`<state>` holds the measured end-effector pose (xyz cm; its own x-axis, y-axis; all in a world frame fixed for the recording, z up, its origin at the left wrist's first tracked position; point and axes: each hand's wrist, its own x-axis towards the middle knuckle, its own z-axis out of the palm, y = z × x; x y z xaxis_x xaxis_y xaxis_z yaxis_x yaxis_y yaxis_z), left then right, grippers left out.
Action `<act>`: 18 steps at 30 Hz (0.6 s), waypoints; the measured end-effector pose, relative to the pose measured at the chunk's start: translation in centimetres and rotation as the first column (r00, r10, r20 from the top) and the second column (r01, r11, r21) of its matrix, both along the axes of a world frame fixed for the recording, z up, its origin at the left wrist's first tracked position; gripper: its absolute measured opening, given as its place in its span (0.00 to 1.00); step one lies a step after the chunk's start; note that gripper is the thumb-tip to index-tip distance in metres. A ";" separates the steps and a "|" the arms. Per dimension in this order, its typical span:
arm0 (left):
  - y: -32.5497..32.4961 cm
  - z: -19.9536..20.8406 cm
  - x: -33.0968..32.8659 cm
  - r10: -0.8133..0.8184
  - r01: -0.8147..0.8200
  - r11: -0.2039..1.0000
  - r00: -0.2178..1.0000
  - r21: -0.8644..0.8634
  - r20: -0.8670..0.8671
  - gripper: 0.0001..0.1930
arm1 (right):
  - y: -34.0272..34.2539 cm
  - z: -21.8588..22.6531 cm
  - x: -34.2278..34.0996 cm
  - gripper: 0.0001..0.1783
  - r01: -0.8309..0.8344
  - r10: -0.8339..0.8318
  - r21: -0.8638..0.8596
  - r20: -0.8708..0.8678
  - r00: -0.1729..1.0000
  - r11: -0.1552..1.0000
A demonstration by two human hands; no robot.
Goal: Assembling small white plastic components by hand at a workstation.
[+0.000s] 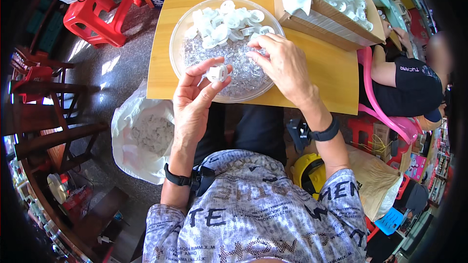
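Observation:
Between the thumb and fingers of my left hand [197, 85] is a small white plastic fitting [217, 73], held over the near left part of a round clear tray [174, 48]. My right hand [282, 61] hovers over the tray's right side, thumb and index finger curled toward each other; whether a tiny piece sits between them I cannot make out. Many small clear pins [243, 70] cover the tray's near part. White round plastic parts [222, 23] are heaped at its far side.
A cardboard box [326, 22] full of white parts stands at the table's far right. On the floor to the left is a white sack [141, 131] of small pieces, with a red stool [100, 14] farther off. Another person [409, 80] sits at right beside a pink chair [373, 92].

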<state>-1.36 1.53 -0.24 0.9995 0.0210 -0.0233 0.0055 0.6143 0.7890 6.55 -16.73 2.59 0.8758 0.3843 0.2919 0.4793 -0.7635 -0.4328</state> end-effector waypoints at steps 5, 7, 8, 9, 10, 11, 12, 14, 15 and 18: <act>-0.1 -0.4 0.0 -0.031 0.031 0.999 0.999 -0.033 0.007 0.17 | 0.6 -1.3 1.0 0.10 -0.056 0.057 -0.068 0.019 0.998 0.996; -0.1 -0.5 0.0 -0.035 0.035 0.999 0.999 -0.031 0.008 0.18 | 0.7 -1.1 1.1 0.08 -0.071 0.070 -0.005 -0.156 0.985 0.997; -0.1 -0.5 0.0 -0.050 0.050 0.998 0.999 -0.029 0.010 0.18 | 0.8 -1.2 1.1 0.08 -0.077 0.076 -0.006 -0.156 0.985 0.997; -0.1 -0.3 0.0 -0.039 0.039 0.999 0.999 -0.031 0.004 0.18 | 0.8 -1.1 1.1 0.08 -0.088 0.099 0.071 -0.176 0.979 0.994; 0.0 -0.4 -0.1 -0.036 0.036 0.999 0.999 -0.032 0.005 0.18 | 0.8 -1.1 1.1 0.07 -0.095 0.123 0.148 -0.194 0.973 0.984; 0.2 -0.6 -0.2 -0.037 0.037 0.999 0.999 -0.026 -0.006 0.17 | 0.9 -0.8 1.0 0.07 -0.097 0.124 0.146 -0.192 0.974 0.985; 0.3 -0.7 -0.1 -0.039 0.039 0.999 0.999 -0.020 -0.018 0.17 | 0.9 -0.5 0.9 0.07 -0.095 0.132 0.179 -0.208 0.969 0.979; 0.2 -0.7 -0.1 -0.040 0.039 0.999 0.999 -0.027 -0.025 0.16 | 0.7 -0.2 0.7 0.07 -0.092 0.139 0.211 -0.222 0.965 0.973; 0.2 -0.7 -0.1 -0.043 0.042 0.999 0.999 -0.030 -0.034 0.15 | 0.4 -0.2 0.6 0.07 -0.093 0.147 0.247 -0.211 0.966 0.965; 0.4 -0.6 0.0 -0.073 0.071 0.997 0.994 -0.020 -0.087 0.15 | 0.1 0.0 0.0 0.06 -0.005 0.143 0.380 -0.335 0.931 0.925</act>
